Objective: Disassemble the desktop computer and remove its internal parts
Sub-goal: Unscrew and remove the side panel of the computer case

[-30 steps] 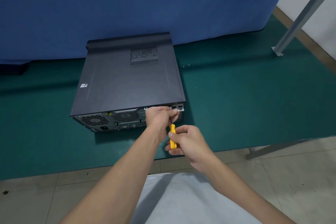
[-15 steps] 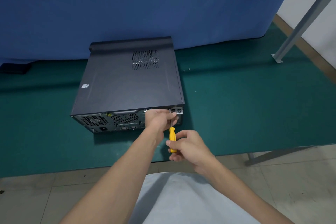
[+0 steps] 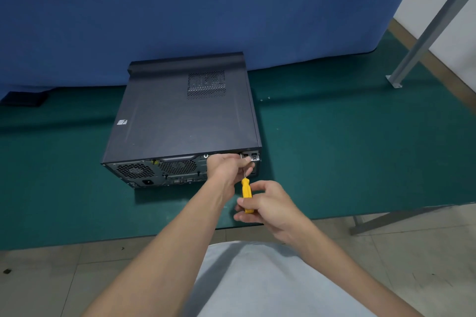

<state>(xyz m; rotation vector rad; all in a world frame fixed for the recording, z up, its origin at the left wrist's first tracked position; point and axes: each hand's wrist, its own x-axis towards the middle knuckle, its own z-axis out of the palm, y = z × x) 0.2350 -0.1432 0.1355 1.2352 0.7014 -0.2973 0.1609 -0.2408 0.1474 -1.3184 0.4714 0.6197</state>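
— Where do we have the computer [image 3: 180,116]?
— On the mat [image 3: 347,157], before the curtain [image 3: 180,8], back panel [image 3: 177,174] toward us.
— And our hands?
— At its near right corner: left hand [image 3: 228,166] against the panel, right hand [image 3: 266,204] nearer us, the screwdriver [image 3: 246,188] between them.

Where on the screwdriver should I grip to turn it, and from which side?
Grip the screwdriver by its yellow handle, near end, coming from the right, where the right hand pinches it. The tool points away into the rear panel of the computer case, and the left hand steadies the thin shaft near the tip, so only the handle is free.
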